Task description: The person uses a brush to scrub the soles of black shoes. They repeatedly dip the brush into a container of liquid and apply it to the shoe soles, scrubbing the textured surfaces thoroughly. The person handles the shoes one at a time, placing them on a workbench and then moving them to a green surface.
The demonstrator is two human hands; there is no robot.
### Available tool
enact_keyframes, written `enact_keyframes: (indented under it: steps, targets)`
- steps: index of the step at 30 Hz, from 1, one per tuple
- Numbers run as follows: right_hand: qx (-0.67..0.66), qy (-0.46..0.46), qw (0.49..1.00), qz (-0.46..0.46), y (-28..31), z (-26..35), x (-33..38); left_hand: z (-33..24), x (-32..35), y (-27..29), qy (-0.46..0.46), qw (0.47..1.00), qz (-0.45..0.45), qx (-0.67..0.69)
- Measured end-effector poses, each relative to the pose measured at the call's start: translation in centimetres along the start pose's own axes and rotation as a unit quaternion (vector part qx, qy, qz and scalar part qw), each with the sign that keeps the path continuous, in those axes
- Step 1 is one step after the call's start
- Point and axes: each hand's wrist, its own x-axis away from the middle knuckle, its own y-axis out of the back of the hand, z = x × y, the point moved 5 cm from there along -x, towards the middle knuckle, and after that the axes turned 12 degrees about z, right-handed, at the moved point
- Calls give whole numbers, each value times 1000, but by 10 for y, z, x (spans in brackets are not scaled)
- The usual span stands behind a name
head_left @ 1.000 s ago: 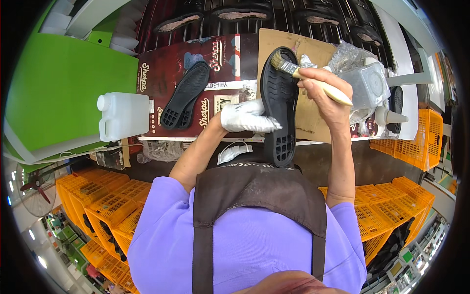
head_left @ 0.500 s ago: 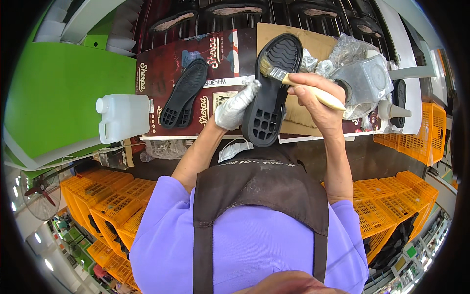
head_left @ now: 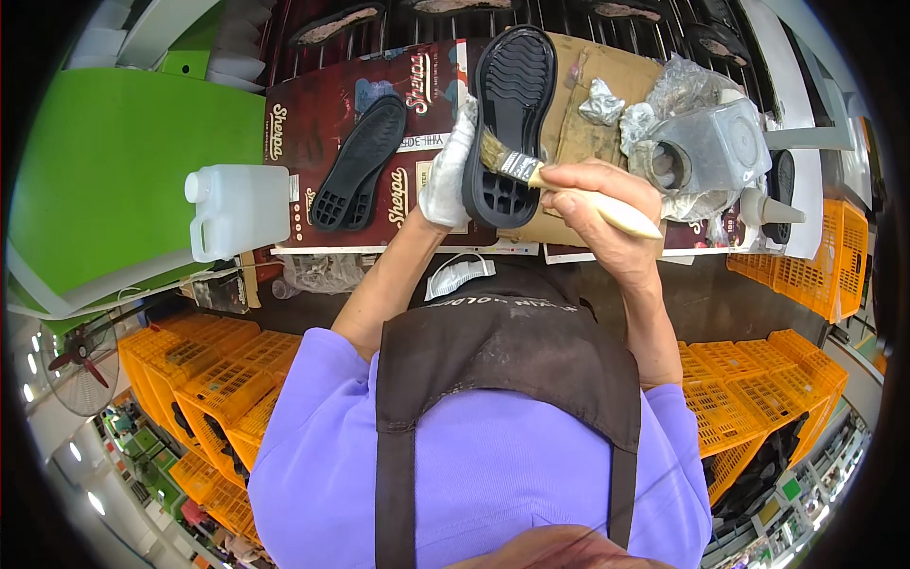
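My gloved left hand (head_left: 449, 175) grips a black shoe sole (head_left: 517, 76) by its left edge, its hollow side facing up and its gridded heel toward me. In my bare right hand (head_left: 607, 204) is a paintbrush (head_left: 621, 214) with a pale wooden handle, held between thumb and fingers. The brush's bristles touch the sole's left inner side, just above the heel grid. To the left, a pair of black soles (head_left: 362, 161) lies overlapping on dark red printed cardboard (head_left: 284, 190).
A white plastic jug (head_left: 242, 213) stands at the left beside a green surface (head_left: 142, 180). On the right are a cut-open clear container (head_left: 716, 147), a nozzle bottle (head_left: 773, 211) and crumpled plastic (head_left: 678, 90). Several shoes line the rack (head_left: 455, 24) behind. Orange crates (head_left: 730, 389) stack at both sides.
The sole has moved away from me and slightly left, standing more upright in view. The brush has shifted from the forefoot down toward the heel grid.
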Motion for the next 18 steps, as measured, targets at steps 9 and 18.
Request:
enact_keyframes:
  steps: [9, 18]
  targets:
    - [-23, -5, 999, 33, -5, 4, 1, -7, -4, 1, 1, 1000, 8, 13]
    - [-61, 5, 993, 101, -7, 5, -3, -2, 4, 4, 84, 986, 3, 141]
